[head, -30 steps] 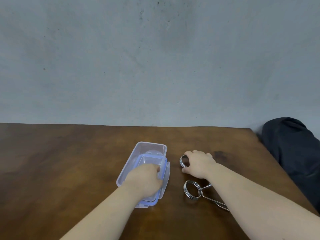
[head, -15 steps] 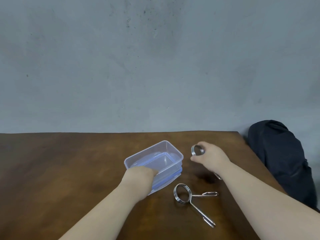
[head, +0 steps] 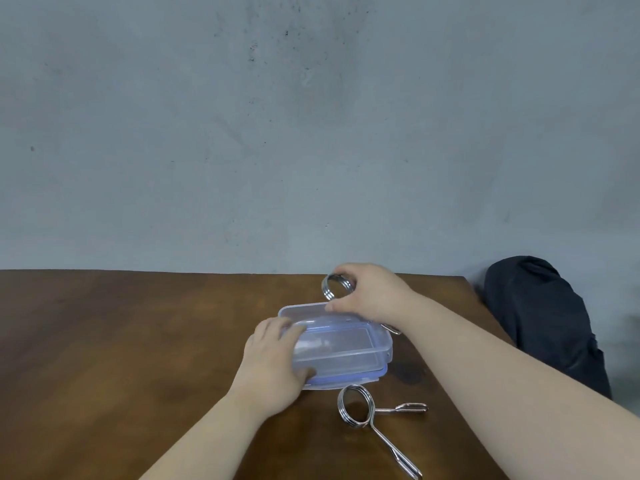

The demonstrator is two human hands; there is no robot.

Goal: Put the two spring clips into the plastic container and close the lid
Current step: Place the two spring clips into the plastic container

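Clear plastic rectangular container (head: pixel 341 344) with its blue-rimmed lid sits mid-desk, left hand (head: pixel 273 367) clamped on its near-left corner. Right hand (head: pixel 369 294) pinches one coiled steel spring clip (head: pixel 337 287) above the container's far edge. Second steel spring clip (head: pixel 370 415) lies just beside the near edge, handles splayed. Brown wooden desk (head: pixel 121 358) is wide open leftward; dark bag (head: pixel 543 320) sits past the right edge.
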